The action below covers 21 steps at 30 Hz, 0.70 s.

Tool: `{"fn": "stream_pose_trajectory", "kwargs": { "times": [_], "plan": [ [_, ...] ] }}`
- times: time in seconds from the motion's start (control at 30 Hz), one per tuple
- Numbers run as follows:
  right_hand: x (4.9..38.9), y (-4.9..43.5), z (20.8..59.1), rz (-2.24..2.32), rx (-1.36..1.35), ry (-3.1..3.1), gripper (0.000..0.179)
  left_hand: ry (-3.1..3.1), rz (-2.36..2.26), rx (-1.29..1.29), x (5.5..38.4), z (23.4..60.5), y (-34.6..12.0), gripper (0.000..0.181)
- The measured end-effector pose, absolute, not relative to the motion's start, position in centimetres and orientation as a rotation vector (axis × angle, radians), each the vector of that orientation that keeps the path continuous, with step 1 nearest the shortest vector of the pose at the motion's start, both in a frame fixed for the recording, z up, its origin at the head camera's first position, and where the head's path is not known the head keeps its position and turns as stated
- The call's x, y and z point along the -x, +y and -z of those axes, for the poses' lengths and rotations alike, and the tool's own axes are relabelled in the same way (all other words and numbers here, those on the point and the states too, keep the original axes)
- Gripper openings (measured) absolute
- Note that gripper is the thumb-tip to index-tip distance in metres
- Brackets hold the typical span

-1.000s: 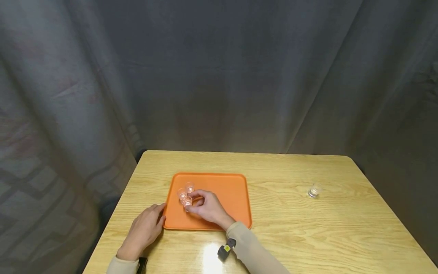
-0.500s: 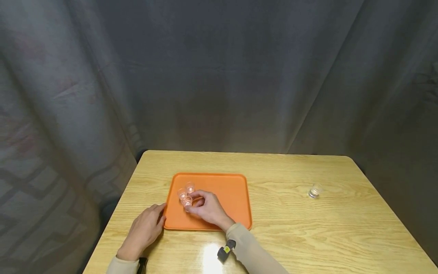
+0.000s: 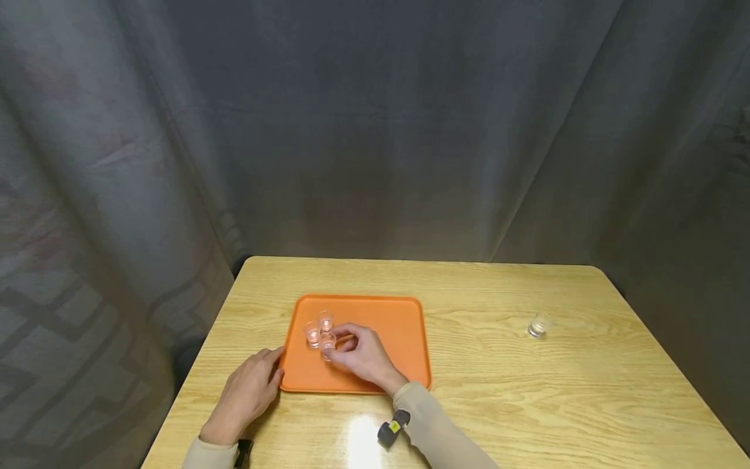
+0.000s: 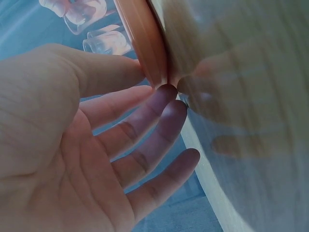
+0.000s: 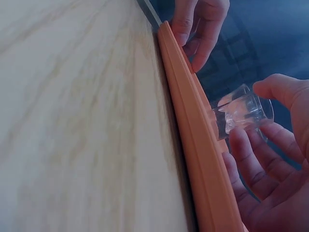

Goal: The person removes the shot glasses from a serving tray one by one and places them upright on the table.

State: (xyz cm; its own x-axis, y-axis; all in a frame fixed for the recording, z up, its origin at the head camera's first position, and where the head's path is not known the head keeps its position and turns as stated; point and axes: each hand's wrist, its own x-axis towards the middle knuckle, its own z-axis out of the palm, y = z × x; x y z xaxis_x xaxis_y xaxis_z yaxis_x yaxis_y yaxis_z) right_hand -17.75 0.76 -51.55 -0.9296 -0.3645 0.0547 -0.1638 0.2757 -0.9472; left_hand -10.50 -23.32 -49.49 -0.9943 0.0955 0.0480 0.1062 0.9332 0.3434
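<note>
Three small clear glasses stand close together on the left part of an orange tray. My right hand holds the nearest shot glass between thumb and fingertips. In the right wrist view the thumb is at the rim of this glass and the fingers lie along its other side, its base at the tray. Just left of it is a second glass, with a third glass behind. My left hand touches the tray's left rim near the front corner, fingers extended and slightly spread.
The tray lies on a light wooden table. Far to the right, another clear glass stands alone on the wood. Behind the table hangs a dark grey curtain, which also runs along the left side.
My right hand has shifted slightly right with the nearest shot glass, widening its spacing from the glass on the left. The left hand and the tray have stayed in place.
</note>
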Motion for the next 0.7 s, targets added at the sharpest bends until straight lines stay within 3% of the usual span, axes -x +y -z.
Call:
{"fn": "stream_pose_trajectory", "kwargs": {
  "times": [0.7],
  "plan": [
    [18.0, 3.9, 51.7, 1.759, 0.426, 2.436, 0.040, -3.060, 0.553, 0.153, 10.4, 49.6, -23.3, 0.045]
  ]
}}
